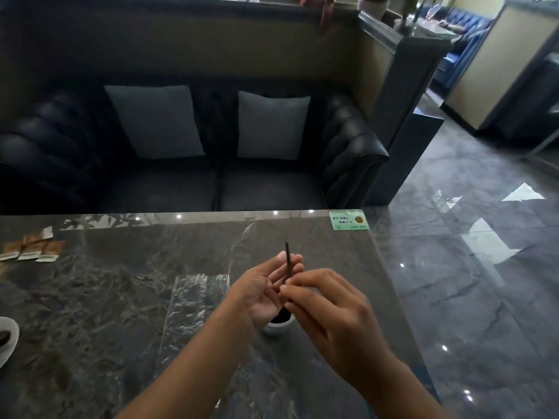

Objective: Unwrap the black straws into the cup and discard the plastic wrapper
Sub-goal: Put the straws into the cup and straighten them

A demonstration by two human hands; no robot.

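Near the dark marble worktop's (pixel 99 300) right edge, the right hand (pixel 328 308) pinches a thin black straw (pixel 287 257) upright above the small white cup (pixel 276 328). The left hand (pixel 262 293) is spread beside it. The clear plastic wrapper (pixel 193 300) lies flat just left.

Cup (pixel 273 329) mostly out of sight, contents seemingly dark.

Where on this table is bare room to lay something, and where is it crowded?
Bare marble lies beyond the plastic wrapper, between the brown sachets and the green card. Another free patch lies between the white dish and the wrapper. Crowded: the cup, under the left hand and the right hand pinching the black straw.
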